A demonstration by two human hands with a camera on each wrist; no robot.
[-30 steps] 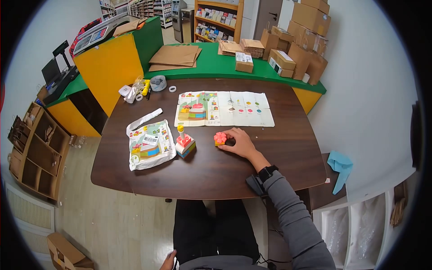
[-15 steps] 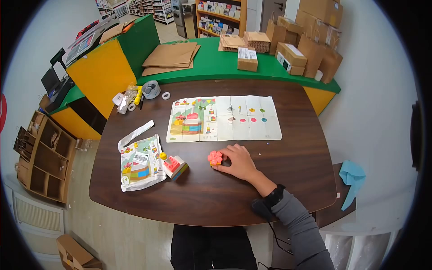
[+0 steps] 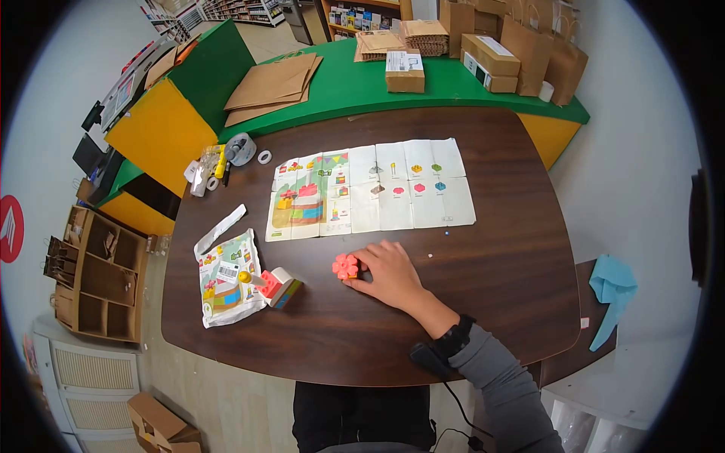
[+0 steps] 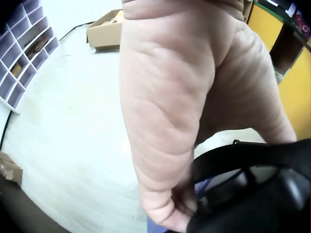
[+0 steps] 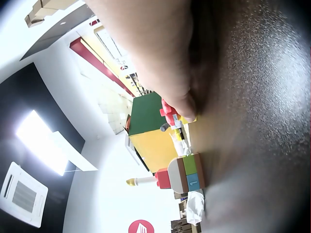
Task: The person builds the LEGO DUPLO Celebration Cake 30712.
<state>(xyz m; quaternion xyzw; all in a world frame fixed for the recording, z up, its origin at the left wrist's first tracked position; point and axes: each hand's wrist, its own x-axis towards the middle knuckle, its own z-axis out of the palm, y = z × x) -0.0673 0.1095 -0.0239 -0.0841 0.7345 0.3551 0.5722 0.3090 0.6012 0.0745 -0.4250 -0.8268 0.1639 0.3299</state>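
Observation:
In the head view, my right hand [image 3: 393,278] rests low on the table with thumb and fingers pinching a coral-pink flower toy brick [image 3: 345,266]. A yellow brick [image 5: 190,119] shows beneath the flower in the right wrist view. To its left stands a toy-brick cake [image 3: 283,289] with white, red, green and blue parts and a yellow-tipped candle [image 5: 141,181]. My left hand [image 4: 170,97] appears only in the left wrist view, its fingers bent down beside a black looped object [image 4: 252,194]; I cannot tell whether it grips that object.
A printed instruction sheet [image 3: 438,205] lies unfolded behind my right hand on the dark table [image 3: 483,302]. The torn white toy packet [image 3: 240,302] is at the left, close to the cake. Tape rolls [image 3: 240,149] sit at the back left. Cardboard boxes [image 3: 405,79] stand on the green counter.
The head view has shifted, so the sheet and bricks appear farther left. My right hand stays on the flower brick throughout. My left hand, visible at the bottom a second ago, has left the head view.

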